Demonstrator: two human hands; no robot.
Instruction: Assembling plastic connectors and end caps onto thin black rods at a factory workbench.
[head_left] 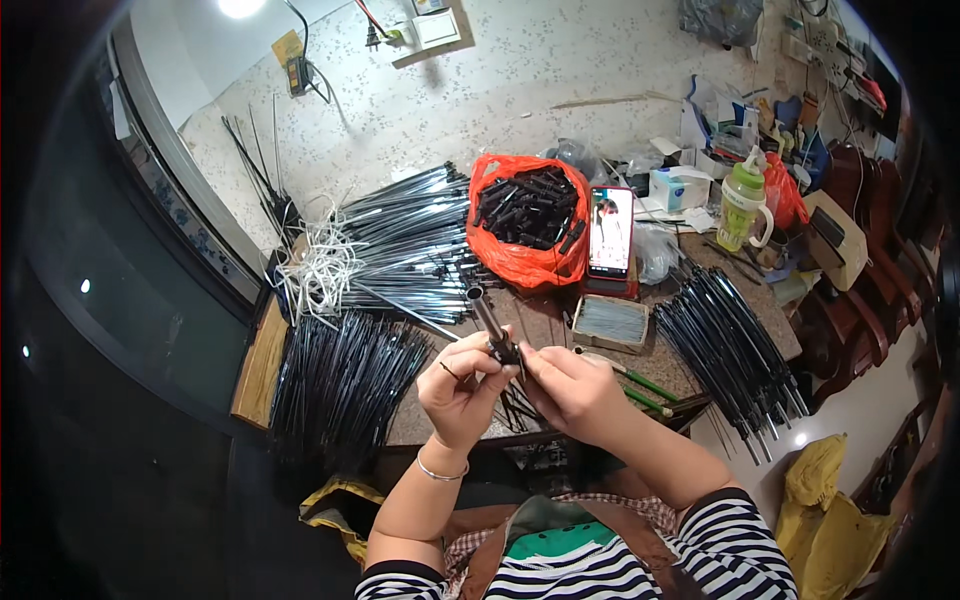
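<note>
My left hand [462, 385] grips a dark metal tube [487, 315] that points up and away from me, its open end toward the table's far side. My right hand [572, 388] pinches a small black part at the tube's lower end, right against my left fingers. Thin black rods hang down below both hands, partly hidden by them. The hands meet just above the near edge of the table [545, 318].
Bundles of black rods lie at left [335, 385], behind [410, 245] and at right [725, 345]. An orange bag of black parts [525, 215], a lit phone [611, 232], a small tray of thin pins [610, 323], a green bottle [742, 205] and green-handled tools [640, 385] crowd the table.
</note>
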